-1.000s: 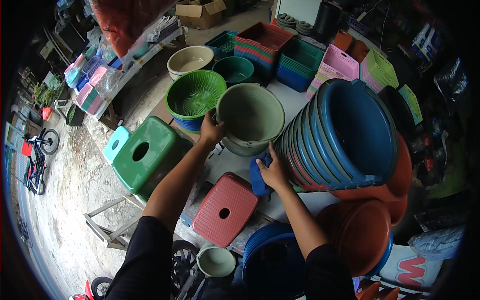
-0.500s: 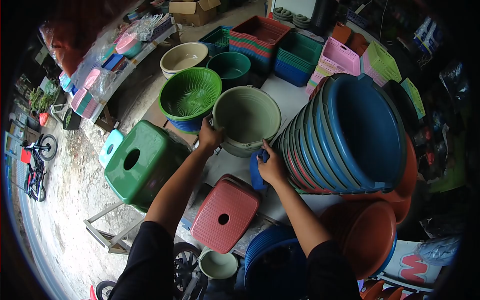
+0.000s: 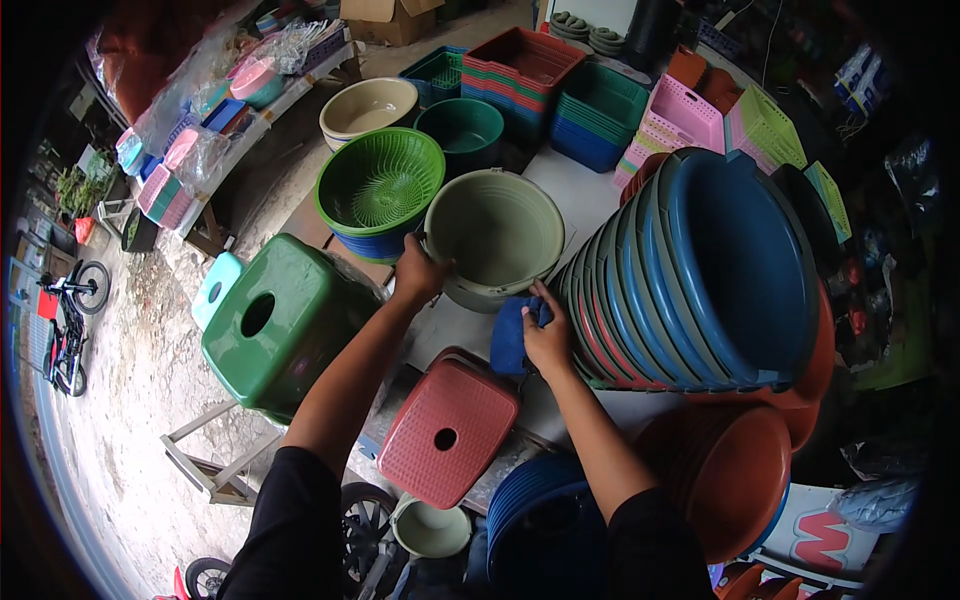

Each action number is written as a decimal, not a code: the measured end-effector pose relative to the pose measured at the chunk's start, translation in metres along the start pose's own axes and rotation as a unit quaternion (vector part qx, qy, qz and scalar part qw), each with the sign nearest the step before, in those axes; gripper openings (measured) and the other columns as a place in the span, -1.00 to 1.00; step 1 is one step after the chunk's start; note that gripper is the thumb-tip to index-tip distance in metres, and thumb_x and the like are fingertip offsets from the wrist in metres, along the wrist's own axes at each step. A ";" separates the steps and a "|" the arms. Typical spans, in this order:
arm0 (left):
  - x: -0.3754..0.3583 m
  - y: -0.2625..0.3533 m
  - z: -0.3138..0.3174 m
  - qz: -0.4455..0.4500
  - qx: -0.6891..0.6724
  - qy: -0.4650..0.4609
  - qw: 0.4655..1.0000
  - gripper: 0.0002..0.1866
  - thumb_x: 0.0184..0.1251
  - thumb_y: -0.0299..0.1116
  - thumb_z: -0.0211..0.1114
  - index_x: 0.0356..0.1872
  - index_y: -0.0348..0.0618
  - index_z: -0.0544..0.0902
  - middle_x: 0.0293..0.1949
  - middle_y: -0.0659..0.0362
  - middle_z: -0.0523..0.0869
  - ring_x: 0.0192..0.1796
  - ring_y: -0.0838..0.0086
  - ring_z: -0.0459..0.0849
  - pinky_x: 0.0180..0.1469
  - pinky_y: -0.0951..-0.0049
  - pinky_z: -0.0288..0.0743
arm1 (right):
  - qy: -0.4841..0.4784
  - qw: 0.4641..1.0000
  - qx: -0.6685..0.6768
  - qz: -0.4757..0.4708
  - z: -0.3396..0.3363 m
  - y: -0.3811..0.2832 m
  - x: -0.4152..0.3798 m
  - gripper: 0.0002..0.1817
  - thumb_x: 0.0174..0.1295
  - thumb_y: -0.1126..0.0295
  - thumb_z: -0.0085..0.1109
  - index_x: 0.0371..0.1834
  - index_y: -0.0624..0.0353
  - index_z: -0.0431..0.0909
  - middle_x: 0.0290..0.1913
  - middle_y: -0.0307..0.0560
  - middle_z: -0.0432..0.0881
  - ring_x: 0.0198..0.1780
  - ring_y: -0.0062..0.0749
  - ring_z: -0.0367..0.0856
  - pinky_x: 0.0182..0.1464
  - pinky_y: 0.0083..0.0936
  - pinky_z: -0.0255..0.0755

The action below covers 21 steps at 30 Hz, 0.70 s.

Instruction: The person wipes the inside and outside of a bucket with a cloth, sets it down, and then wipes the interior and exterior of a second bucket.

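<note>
A grey-green bucket (image 3: 495, 235) stands on the table in the middle of the head view, its open mouth tilted toward me. My left hand (image 3: 422, 272) grips the bucket's near left rim, with the fingers partly hidden behind the wall. At the near right side, my right hand (image 3: 547, 335) is closed on a blue cloth (image 3: 509, 338), its fingertips by the rim. Close to the right hand lies a stack of large blue, grey and red tubs (image 3: 690, 270) on its side. A green strainer basket (image 3: 380, 185) sits just left of the bucket.
A red stool (image 3: 450, 415) and a green stool (image 3: 290, 320) stand near my left forearm. Brown tubs (image 3: 730, 470) and dark blue tubs (image 3: 535, 520) are close to my right arm. Stacked trays (image 3: 520, 65) and pink baskets (image 3: 680, 115) line the far side.
The blue cloth and my right hand have shifted slightly up and left along the bucket's side, and more of the cloth shows. My left hand keeps its grip on the rim.
</note>
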<state>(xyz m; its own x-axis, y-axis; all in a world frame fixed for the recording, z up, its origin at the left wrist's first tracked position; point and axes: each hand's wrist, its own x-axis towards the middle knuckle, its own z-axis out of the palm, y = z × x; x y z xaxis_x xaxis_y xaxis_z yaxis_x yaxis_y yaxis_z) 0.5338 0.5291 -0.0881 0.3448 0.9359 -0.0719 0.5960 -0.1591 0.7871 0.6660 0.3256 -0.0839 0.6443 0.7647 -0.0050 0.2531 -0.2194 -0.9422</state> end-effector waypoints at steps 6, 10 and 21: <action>0.023 0.017 -0.008 0.127 0.262 0.034 0.956 -0.18 0.03 -0.33 0.43 0.38 -0.12 0.26 0.23 -0.17 0.37 0.22 -0.06 0.46 0.24 0.09 0.44 | 0.024 0.946 -0.280 -0.159 0.004 -0.008 0.003 -0.19 -0.01 0.65 0.19 0.44 0.13 0.23 0.48 0.14 0.20 0.29 0.08 0.45 0.21 -0.23 0.46; 0.056 0.022 -0.001 0.168 0.273 -0.027 0.947 -0.11 0.08 -0.42 0.35 0.49 0.20 0.17 0.23 -0.08 0.38 0.20 -0.06 0.49 0.19 0.08 0.50 | -0.099 0.941 -0.319 -0.060 0.004 -0.032 0.002 -0.17 0.00 0.61 0.20 0.46 0.12 0.19 0.55 0.06 0.05 0.34 0.04 0.40 0.18 -0.22 0.48; 0.084 0.020 0.008 0.144 0.316 -0.056 0.936 -0.22 0.16 -0.53 0.18 0.46 0.29 0.26 0.16 -0.25 0.39 0.04 -0.09 0.65 0.10 0.10 0.57 | -0.110 0.936 -0.332 -0.041 0.005 -0.023 0.010 -0.14 -0.02 0.60 0.19 0.47 0.11 0.15 0.57 -0.02 0.02 0.09 0.04 0.61 -0.06 -0.18 0.59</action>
<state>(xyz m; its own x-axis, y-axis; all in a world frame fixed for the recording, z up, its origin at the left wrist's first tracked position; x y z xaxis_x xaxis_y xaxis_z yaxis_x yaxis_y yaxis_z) 0.5805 0.6022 -0.0832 0.6099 0.7924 -0.0051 0.7644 -0.5867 0.2674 0.6631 0.3411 -0.0639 0.4583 0.8853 -0.0790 0.7342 -0.4271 -0.5278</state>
